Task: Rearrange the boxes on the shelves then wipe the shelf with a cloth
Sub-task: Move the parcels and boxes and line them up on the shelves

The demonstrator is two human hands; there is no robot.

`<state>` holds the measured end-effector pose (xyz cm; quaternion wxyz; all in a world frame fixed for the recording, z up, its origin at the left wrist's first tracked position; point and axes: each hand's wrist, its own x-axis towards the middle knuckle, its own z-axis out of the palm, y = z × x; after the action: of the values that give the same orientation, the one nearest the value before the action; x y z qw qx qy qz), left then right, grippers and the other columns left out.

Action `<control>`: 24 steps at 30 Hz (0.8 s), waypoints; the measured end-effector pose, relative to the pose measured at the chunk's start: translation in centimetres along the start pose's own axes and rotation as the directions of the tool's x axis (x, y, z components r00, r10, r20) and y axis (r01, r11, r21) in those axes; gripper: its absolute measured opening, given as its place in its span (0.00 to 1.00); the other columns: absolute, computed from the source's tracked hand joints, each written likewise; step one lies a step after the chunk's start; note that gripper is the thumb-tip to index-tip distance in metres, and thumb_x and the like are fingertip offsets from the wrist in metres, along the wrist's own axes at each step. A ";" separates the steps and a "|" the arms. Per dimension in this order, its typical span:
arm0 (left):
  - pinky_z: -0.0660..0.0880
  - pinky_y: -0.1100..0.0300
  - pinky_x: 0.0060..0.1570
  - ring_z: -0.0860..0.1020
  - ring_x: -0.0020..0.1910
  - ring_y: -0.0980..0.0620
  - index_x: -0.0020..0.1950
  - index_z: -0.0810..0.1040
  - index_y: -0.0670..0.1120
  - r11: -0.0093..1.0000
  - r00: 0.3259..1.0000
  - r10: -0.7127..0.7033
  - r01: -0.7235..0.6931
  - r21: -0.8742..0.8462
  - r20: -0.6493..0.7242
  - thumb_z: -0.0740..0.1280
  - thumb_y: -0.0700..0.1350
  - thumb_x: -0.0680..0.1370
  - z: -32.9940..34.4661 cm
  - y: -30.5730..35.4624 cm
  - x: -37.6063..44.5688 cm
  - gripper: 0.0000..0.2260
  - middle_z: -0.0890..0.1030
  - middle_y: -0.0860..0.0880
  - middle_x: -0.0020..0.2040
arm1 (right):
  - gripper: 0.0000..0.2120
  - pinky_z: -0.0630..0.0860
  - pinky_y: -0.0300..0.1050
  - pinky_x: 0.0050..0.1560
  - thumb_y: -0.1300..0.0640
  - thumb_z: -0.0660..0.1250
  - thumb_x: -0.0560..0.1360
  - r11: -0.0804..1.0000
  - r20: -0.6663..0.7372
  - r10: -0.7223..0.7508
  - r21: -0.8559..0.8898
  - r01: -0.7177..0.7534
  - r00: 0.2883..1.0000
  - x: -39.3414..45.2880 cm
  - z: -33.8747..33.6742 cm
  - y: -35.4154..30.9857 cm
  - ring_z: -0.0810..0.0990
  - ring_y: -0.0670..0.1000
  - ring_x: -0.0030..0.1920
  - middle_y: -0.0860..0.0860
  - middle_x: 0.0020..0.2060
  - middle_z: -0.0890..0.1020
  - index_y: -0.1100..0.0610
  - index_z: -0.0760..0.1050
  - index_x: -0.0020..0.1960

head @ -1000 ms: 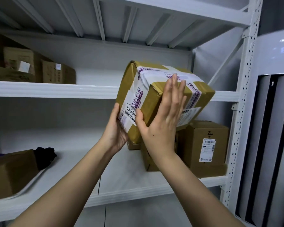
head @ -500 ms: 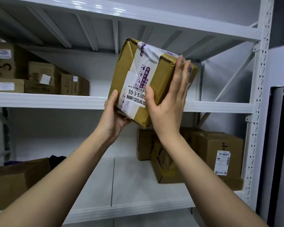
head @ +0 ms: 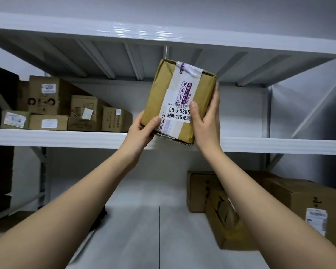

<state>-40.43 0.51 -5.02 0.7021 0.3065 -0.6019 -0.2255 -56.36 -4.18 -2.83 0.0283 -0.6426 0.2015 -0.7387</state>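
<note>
Both hands clamp the taped box [head: 179,101]: left hand [head: 142,129] fingers curl under its lower corner, right hand [head: 208,117] fingers along its side, thumb on the label.

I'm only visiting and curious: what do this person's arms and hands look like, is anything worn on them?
Nothing shows on them. Both forearms are bare up to the picture's edge, with no sleeves in view. The left hand and right hand wear no gloves, rings, watch or bands. The fingernails look short and unpainted.

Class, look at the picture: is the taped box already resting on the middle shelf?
No. Both the left hand and right hand hold the taped box up in front of the middle shelf, its bottom edge tilted and unsupported.
</note>
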 end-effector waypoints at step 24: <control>0.69 0.51 0.65 0.73 0.64 0.44 0.77 0.48 0.48 0.599 0.985 -0.135 0.166 0.783 -0.105 0.64 0.54 0.78 -7.1 -5.3 14.4 0.35 0.70 0.45 0.70 | 0.32 0.71 0.57 0.63 0.44 0.57 0.80 0.941 0.583 0.339 -0.224 -0.255 0.738 8.5 13.5 11.0 0.73 0.59 0.64 0.56 0.68 0.71 0.54 0.47 0.77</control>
<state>-30.71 -11.97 0.81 0.4844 0.6372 -0.5994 0.0092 -47.21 -20.39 2.77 0.1680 -0.8072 0.3287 -0.4606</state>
